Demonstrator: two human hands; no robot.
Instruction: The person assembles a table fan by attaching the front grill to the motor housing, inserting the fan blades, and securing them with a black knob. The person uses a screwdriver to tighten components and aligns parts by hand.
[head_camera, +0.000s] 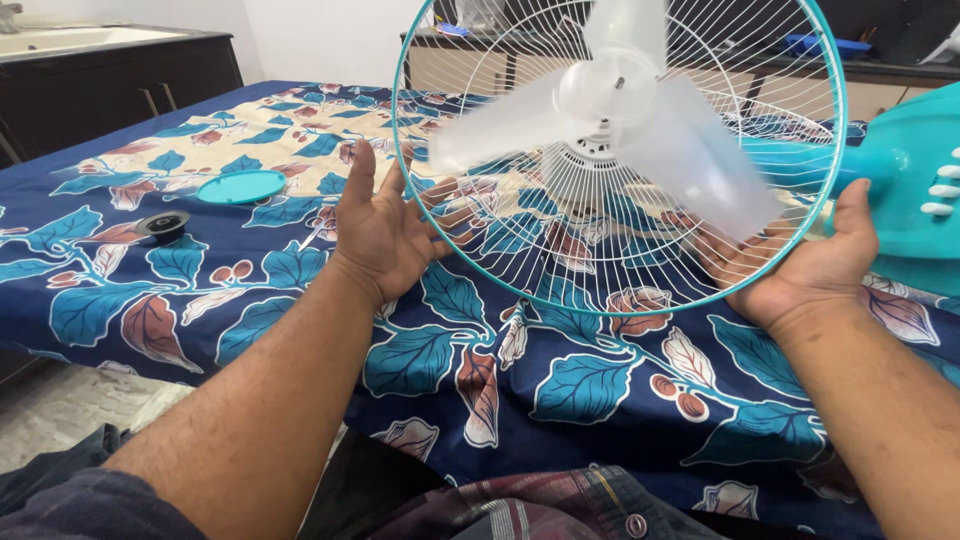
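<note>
A teal table fan lies on its side on the bed, its white wire rear guard (520, 225) with a teal rim facing me. The translucent white blades (610, 115) sit in the middle of the guard. My left hand (385, 235) cups the guard's left rim, fingers spread behind the wires and thumb up outside the rim. My right hand (800, 265) holds the lower right rim, fingers behind the wires and thumb by the teal fan body (915, 190).
A floral blue bedsheet (560, 390) covers the bed. A round teal cap (240, 186) and a small black round knob (163, 223) lie on it at the left. A dark cabinet (120, 80) stands at the far left, and a desk (470, 55) behind the fan.
</note>
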